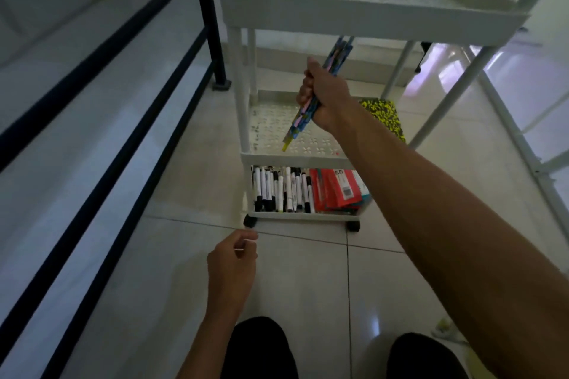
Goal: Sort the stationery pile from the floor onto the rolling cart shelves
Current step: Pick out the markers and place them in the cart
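Blue-patterned pencil bundle (320, 89) slants in the right hand (323, 95), above the middle shelf (268, 126).

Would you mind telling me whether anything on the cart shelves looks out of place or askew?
Nothing stands out: black-and-white markers and red packets lie sorted in the white cart's bottom shelf; the right hand holds a pencil bundle.

— Dim and grey overall; daylight comes in from the upper right and glares on the floor (308, 286).
— Soft everywhere, the cart (369, 6) top blurred, straight lines bowing at the edges.
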